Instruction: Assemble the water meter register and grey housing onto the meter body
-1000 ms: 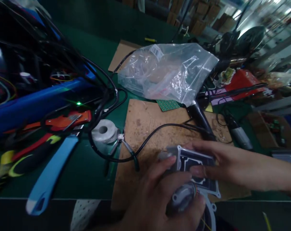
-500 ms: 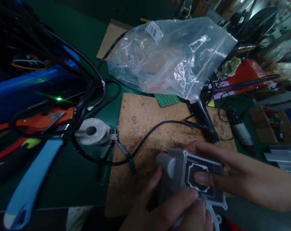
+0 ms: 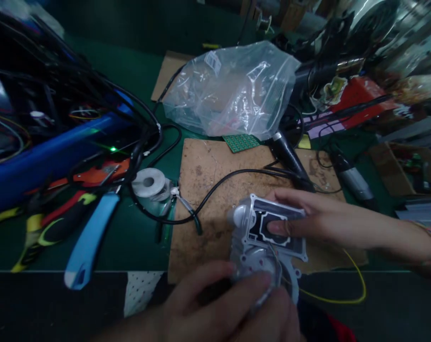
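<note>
A grey metal housing (image 3: 249, 237) is held over the front of the brown board, tilted, with a rectangular compartment and a round section below it. My right hand (image 3: 301, 223) grips the compartment end, closed around it. Its thumb presses on a black part (image 3: 260, 225) with a pale outline inside the compartment. My left hand (image 3: 233, 308) is closed at the round section, fingers bent over its lower edge and slightly blurred. Thin wires (image 3: 277, 266) run from the compartment down across the round section. A yellow wire (image 3: 358, 297) loops out to the right beneath my right forearm.
The brown board (image 3: 201, 175) bears a black cable and a green circuit board (image 3: 241, 142). Behind lies a clear plastic bag (image 3: 233, 90). To the left are a solder reel (image 3: 149, 183), small pliers (image 3: 190, 209) and a blue-handled tool (image 3: 90, 242). A cardboard box (image 3: 389, 166) stands right.
The housing now shows more of its round section and appears farther left and higher. My left fingers have moved down from the compartment's edge to that section. The yellow wire has come into view.
</note>
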A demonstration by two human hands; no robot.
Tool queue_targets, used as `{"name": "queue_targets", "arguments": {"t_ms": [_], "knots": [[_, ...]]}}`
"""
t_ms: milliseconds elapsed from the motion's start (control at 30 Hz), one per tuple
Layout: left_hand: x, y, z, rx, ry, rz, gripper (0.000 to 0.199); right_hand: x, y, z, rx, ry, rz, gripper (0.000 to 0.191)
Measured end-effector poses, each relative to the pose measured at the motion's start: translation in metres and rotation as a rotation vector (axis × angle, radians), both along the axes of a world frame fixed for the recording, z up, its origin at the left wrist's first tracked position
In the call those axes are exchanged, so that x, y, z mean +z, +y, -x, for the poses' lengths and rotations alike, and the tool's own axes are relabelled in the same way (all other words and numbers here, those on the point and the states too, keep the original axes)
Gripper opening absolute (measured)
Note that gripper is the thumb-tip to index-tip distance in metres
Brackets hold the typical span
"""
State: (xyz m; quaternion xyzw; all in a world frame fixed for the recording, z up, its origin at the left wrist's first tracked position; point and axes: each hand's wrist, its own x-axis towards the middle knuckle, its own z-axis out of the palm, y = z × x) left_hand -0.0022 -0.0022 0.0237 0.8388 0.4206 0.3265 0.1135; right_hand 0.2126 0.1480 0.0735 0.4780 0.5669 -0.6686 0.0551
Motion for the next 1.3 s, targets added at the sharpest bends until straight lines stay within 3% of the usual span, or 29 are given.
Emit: {"name": "queue_targets", "arguments": {"t_ms": [33,100,167,233,400,533,800,967,1000,1067,1133,1167,1300], "knots": [[0.005,0.006,-0.001,0.034,-0.024,-0.081,0.028,-0.001,0.001,-0.001,0.005,0.003,-0.004,0.045],[0.013,0.017,-0.009,0.118,-0.060,-0.156,0.053,-0.004,0.002,-0.002,0.002,0.004,-0.020,0.047],[0.017,0.025,-0.021,0.161,-0.042,-0.100,0.080,-0.009,0.001,-0.005,-0.020,0.015,-0.037,0.048],[0.018,0.027,-0.033,0.161,0.007,-0.023,0.093,-0.015,0.000,-0.007,-0.037,0.044,-0.052,0.045],[0.013,0.019,-0.049,0.206,0.065,-0.056,0.090,-0.023,-0.003,-0.010,-0.049,0.108,-0.108,0.042],[0.014,0.015,-0.050,0.231,0.112,-0.041,0.086,-0.027,-0.012,-0.013,-0.173,0.181,-0.050,0.047],[0.014,0.012,-0.056,0.245,0.133,-0.033,0.082,-0.059,-0.025,-0.018,-0.336,0.505,0.071,0.050],[0.013,0.013,-0.054,0.228,0.149,-0.057,0.078,-0.053,-0.042,-0.028,-0.377,0.607,0.040,0.050],[0.012,0.013,-0.054,0.225,0.158,-0.067,0.078,-0.050,-0.045,-0.035,-0.368,0.608,-0.019,0.050],[0.011,0.013,-0.053,0.217,0.183,-0.084,0.079,-0.045,-0.044,-0.057,-0.332,0.443,-0.321,0.050],[0.011,0.014,-0.052,0.212,0.208,-0.090,0.080,-0.041,-0.033,-0.089,-0.327,0.071,-0.760,0.049],[0.012,0.013,-0.052,0.208,0.217,-0.090,0.081,-0.040,-0.025,-0.108,-0.385,-0.090,-0.902,0.050],[0.017,0.013,-0.051,0.183,0.216,-0.104,0.086,-0.053,0.015,-0.185,-0.544,-0.477,-1.082,0.051]]}}
